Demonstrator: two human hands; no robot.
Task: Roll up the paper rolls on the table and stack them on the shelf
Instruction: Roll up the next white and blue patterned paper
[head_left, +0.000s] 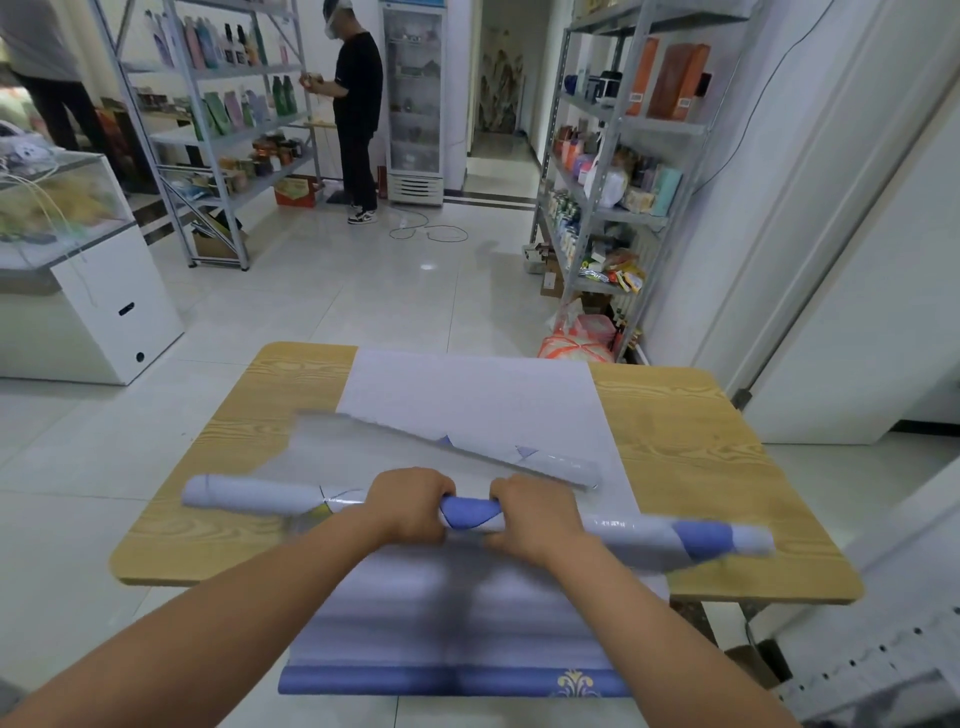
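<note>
Blue-bordered paper end (457, 680) hangs off near edge of worktop (696, 415), below my forearms. Both hands clenched round roll (675, 535), side by side at its middle: left hand (410, 506), right hand (535, 514). Roll lies crosswise on worktop, ends sticking out either side. White sheet (467, 389) lies flat beyond. Shelf (602, 208) well apart, far right.
</note>
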